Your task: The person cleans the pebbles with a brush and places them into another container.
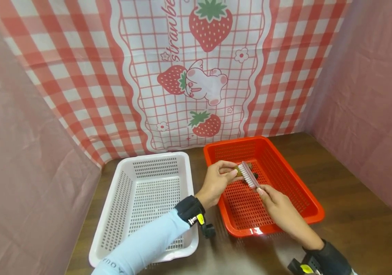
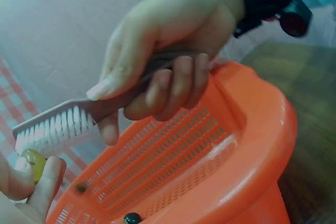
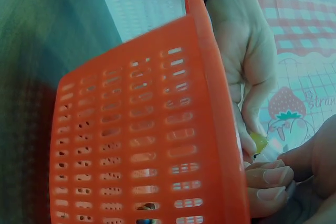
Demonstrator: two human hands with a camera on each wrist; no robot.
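Over the red basket [image 1: 232,225], my left hand [image 1: 214,183] pinches a small, glossy yellow-green rounded piece [image 2: 34,165] between thumb and fingertips. My right hand [image 1: 280,206] grips a brush [image 1: 251,173] by its mauve handle, the fingers curled round it in the left wrist view. The white bristles [image 2: 55,129] lie against the yellow-green piece. Below the hands, a few small dark pieces [image 1: 255,175] rest in the basket, partly hidden by the brush; one is dark green and shiny [image 2: 133,217]. In the right wrist view the brush is mostly hidden.
To the left stands a white slotted basket [image 1: 190,198] on the brown wooden table [image 1: 350,214]. A red-and-white checked cloth with strawberries [image 1: 203,82] hangs behind. Pink cloth [image 1: 371,95] covers the right side, and similar cloth [image 1: 27,152] the left.
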